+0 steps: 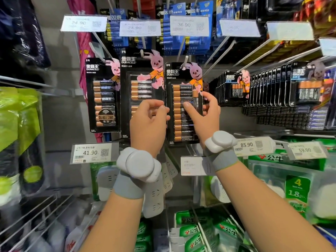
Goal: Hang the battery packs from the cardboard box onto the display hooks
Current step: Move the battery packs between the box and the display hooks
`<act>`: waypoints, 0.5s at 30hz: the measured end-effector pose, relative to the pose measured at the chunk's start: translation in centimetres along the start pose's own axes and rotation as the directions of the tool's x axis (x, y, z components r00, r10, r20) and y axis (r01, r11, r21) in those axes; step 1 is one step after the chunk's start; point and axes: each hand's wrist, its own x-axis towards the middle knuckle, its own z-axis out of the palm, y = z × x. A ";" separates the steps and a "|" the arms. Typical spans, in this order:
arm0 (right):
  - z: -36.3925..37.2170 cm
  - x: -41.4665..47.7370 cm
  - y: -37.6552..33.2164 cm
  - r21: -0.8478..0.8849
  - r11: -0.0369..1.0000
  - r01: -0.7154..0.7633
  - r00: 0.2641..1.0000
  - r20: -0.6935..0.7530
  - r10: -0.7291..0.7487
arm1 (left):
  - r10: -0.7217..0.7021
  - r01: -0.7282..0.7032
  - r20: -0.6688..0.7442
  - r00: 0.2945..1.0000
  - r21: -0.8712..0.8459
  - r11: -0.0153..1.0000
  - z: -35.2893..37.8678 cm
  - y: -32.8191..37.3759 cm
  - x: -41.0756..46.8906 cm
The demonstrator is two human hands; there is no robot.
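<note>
Both forearms rise mid-frame: the right hand (pixel 207 113) pinches the battery pack (pixel 183 104) at centre, steadying it on its hook (pixel 185 60), while the left hand (pixel 148 122), loosely curled and seemingly empty, braces its edge.

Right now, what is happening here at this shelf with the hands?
A person is stocking a shop display. The right hand grips a tall black Duracell battery pack by its right edge, thumb on the front; the pack's top hole sits at the tip of a white metal display hook. The left hand hovers at the pack's left edge, and whether it touches is unclear. Two similar packs hang to the left. No cardboard box is visible.
</note>
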 end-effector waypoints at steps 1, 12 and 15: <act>-0.2 -0.1 0.1 0.001 1.000 -0.009 1.000 0.001 0.009 | 0.004 -0.004 0.006 1.000 0.003 1.000 0.1 0.0 -0.1; -3.7 -1.1 -0.9 -0.048 0.999 -0.016 0.999 -0.050 0.013 | -0.049 0.061 0.154 0.987 -0.071 0.996 2.1 -0.4 -1.2; -5.8 -2.0 -1.4 -0.101 0.995 0.024 0.996 -0.086 -0.033 | -0.055 0.082 0.231 0.971 -0.111 0.990 2.9 -0.6 -1.7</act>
